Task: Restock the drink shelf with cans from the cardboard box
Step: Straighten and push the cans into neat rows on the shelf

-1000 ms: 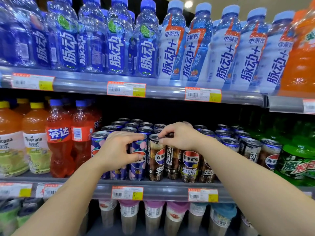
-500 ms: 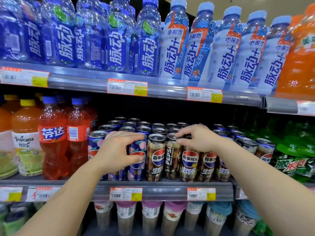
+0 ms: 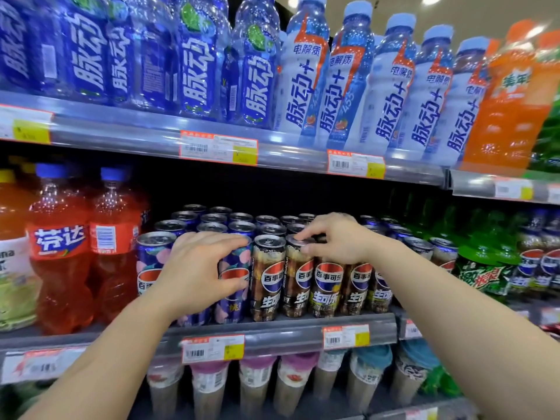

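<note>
While cans (image 3: 268,274) crowd shelf edge (image 3: 281,327).

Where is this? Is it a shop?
Most likely, yes: a drinks aisle in a supermarket or corner shop. The shelves carry rows of matching bottles and cans, and orange price tags with barcodes run along each shelf edge.

We reach both bare forearms forward; our left hand (image 3: 198,268) curls in a grip, our right hand (image 3: 336,237) pinches with bent fingers (image 3: 306,234).
</note>
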